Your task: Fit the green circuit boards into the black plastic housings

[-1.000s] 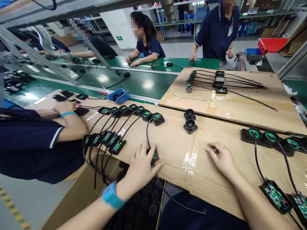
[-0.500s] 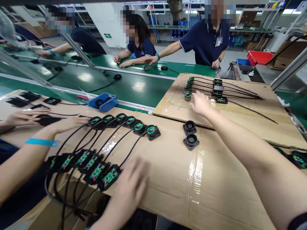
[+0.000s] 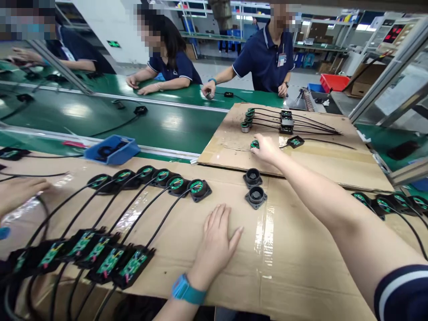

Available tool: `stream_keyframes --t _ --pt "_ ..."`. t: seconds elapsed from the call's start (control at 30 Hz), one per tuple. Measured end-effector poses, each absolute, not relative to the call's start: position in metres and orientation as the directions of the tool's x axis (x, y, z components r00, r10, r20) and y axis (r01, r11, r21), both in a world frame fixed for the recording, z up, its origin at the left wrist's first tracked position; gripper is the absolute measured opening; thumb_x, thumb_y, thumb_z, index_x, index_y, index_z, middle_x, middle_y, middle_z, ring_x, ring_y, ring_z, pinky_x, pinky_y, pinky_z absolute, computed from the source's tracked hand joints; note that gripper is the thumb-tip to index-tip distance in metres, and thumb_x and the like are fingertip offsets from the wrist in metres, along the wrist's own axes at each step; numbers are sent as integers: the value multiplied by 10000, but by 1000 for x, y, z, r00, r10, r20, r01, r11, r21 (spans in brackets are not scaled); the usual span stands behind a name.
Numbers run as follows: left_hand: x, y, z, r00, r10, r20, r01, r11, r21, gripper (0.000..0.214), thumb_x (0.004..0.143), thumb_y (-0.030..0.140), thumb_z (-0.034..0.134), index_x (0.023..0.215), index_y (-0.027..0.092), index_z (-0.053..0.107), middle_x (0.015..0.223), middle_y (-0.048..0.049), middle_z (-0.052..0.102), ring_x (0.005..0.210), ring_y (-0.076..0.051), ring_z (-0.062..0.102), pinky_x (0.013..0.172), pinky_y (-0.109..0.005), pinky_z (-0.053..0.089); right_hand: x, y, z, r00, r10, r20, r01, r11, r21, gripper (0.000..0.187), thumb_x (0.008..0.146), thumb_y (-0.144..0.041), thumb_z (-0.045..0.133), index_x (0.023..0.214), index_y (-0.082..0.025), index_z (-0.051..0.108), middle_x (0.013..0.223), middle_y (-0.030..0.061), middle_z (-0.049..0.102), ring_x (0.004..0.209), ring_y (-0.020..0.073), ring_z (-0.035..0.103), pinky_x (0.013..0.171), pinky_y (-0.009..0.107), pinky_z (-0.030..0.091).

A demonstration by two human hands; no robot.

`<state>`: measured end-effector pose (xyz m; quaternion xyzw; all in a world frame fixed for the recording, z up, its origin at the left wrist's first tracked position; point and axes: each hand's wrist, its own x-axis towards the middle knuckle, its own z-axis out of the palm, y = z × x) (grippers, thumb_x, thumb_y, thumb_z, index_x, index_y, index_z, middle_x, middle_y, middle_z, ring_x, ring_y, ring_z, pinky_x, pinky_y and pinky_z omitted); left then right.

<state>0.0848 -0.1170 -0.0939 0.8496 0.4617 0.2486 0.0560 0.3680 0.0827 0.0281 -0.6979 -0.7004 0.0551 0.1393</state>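
My right hand (image 3: 267, 150) reaches out over the raised cardboard and pinches a small round connector (image 3: 254, 144) with a green top. A black cable links it to a small open black box (image 3: 295, 141) with a green circuit board, which lies tilted. My left hand (image 3: 217, 236) rests flat on the cardboard sheet (image 3: 301, 254), fingers stretched out and holding nothing. Between the hands are two black square-flanged sockets (image 3: 253, 177). Left of my left hand lies a row of black housings (image 3: 199, 189), cabled to open boxes with green boards (image 3: 133, 267).
Several similar cabled assemblies (image 3: 286, 121) lie on the raised cardboard (image 3: 214, 151). A blue bin (image 3: 112, 149) with black rings stands at the conveyor's (image 3: 167, 122) near edge. Another person's hand (image 3: 23, 194) is at the far left. Co-workers sit and stand across the belt. More housings (image 3: 383, 204) lie right.
My right hand has taken hold of the round connector and drawn it nearer, away from the others; its box has turned. My left hand has moved from beside the boxes onto the cardboard.
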Motion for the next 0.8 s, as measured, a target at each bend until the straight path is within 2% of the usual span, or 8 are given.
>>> stream_keyframes --t 0.13,0.23,0.33,0.43,0.5,0.57,0.63,0.8 --pt "109 -111 -93 377 853 359 731 -513 450 736 940 496 599 1519 107 365 1499 -255 494 1428 -405 447 1174 -632 369 385 -40 39 18 973 229 895 86 -438 634 871 -299 730 1443 -124 522 1280 175 687 1201 309 647 1022 412 505" --pt "148 -93 -84 289 898 333 616 -441 653 803 902 511 653 1520 103 343 1497 -259 490 1411 -389 471 1154 -598 409 383 -128 22 -51 991 123 848 109 -519 610 851 -227 732 1429 -155 553 1239 150 713 1093 274 701 951 386 546" --pt "190 -78 -74 213 918 336 488 -397 777 745 829 410 752 1442 122 441 1421 -228 568 1355 -362 534 1138 -552 439 375 -186 -8 -105 994 13 843 95 -529 564 843 -182 735 1388 -143 595 1230 159 716 1097 277 701 969 392 537" --pt "213 -87 -75 153 926 345 430 -377 820 528 827 282 732 1309 169 552 1275 -154 669 1228 -314 627 1093 -506 484 375 -214 -28 -128 989 80 829 151 -539 522 875 -213 735 1371 -130 597 1305 169 679 1194 274 648 1046 401 484" --pt "214 -107 -80 127 925 358 414 -377 828 473 838 282 719 1274 186 564 1238 -130 685 1183 -296 648 1069 -489 502 382 -222 -31 -139 983 120 844 181 -505 426 937 -272 688 1331 -127 623 1265 166 695 1174 274 641 1054 417 458" --pt "207 -130 -86 108 924 366 407 -377 832 497 836 315 730 1282 189 552 1246 -128 679 1181 -291 649 1059 -476 509 393 -223 -29 -152 983 101 883 181 -434 273 1007 -270 581 1214 -130 691 1135 151 736 1097 262 658 1031 407 445" --pt "198 -148 -91 68 933 353 417 -348 840 546 824 340 747 1305 188 539 1276 -140 666 1193 -294 645 1054 -472 514 402 -221 -29 -164 984 63 913 175 -369 244 1031 -202 504 1067 -144 738 1015 125 753 1011 233 672 978 352 447" --pt "187 -157 -94 -36 942 334 472 -279 836 575 806 338 759 1315 177 543 1302 -161 653 1234 -312 627 1096 -492 484 398 -214 -38 -135 989 55 933 146 -329 212 1000 -177 541 910 -135 729 951 135 741 944 241 662 907 323 446"
